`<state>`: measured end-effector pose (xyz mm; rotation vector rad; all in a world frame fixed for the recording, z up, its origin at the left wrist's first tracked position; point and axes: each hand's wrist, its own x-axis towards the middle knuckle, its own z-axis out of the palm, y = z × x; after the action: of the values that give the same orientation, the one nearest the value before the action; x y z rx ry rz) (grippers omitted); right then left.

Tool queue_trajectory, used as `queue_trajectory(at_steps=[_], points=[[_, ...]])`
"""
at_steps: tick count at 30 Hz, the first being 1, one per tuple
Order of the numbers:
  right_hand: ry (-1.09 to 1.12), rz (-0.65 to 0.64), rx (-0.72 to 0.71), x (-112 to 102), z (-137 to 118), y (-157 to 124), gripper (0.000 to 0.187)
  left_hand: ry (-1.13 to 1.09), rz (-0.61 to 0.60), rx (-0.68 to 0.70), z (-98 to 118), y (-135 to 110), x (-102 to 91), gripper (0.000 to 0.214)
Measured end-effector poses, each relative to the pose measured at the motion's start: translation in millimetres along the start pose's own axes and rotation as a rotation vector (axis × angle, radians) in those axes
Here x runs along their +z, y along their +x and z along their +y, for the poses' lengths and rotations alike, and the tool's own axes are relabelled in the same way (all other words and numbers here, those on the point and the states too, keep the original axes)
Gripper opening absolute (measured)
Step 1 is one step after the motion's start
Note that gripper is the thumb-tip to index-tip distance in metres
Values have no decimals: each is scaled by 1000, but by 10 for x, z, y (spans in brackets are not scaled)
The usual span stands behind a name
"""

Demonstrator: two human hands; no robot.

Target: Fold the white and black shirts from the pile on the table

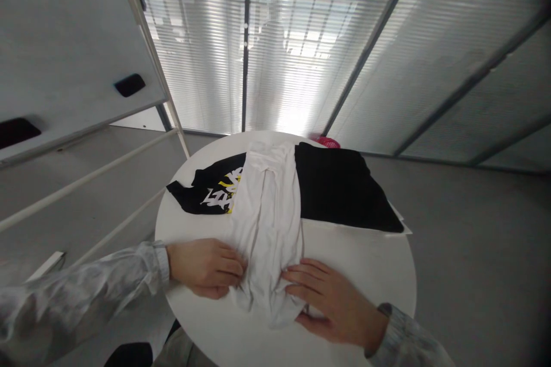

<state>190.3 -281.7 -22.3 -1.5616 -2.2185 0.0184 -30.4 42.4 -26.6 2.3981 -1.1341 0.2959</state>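
A long white cloth garment (pixel 271 229) lies lengthwise toward me on a round white table (pixel 361 264), wrinkled and narrow; its exact kind is unclear. My left hand (pixel 206 268) is closed at its left edge near the close end, fingers curled, fingertips partly hidden. On the opposite edge rests my right hand (pixel 329 298), its fingers extended and slightly apart over the fabric. Beneath the white garment's far half, a black garment (pixel 344 186) spreads out to both sides. White and yellow lettering (pixel 221 195) shows on its left part.
White sheet corners (pixel 404 226) stick out under the black garment at right. Behind the table's far edge is something pink (pixel 328 142). A whiteboard on a white frame (pixel 103 163) stands at left. Glass partitions with blinds (pixel 206 69) line the back, with a person beyond.
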Motion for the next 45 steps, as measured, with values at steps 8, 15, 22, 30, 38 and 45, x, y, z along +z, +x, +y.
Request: queue_trajectory(at_steps=[8, 15, 22, 30, 38, 45], points=[[9, -2, 91, 108, 75, 29, 34, -43, 54, -242, -63, 28, -50, 33], [-12, -15, 185, 87, 47, 22, 41, -153, 39, -334, 35, 97, -174, 25], [54, 81, 210, 102, -6, 6, 30, -368, 93, -530, 49, 102, -250, 22], [359, -86, 255, 23, -218, 24, 18, -903, -134, -484, 146, 244, -183, 20], [442, -65, 445, -131, 140, 69, 56, -1080, 133, -802, -176, 202, -329, 30], [495, 98, 579, -257, 361, 166, 36, -1092, 231, -922, -254, 187, -362, 46]])
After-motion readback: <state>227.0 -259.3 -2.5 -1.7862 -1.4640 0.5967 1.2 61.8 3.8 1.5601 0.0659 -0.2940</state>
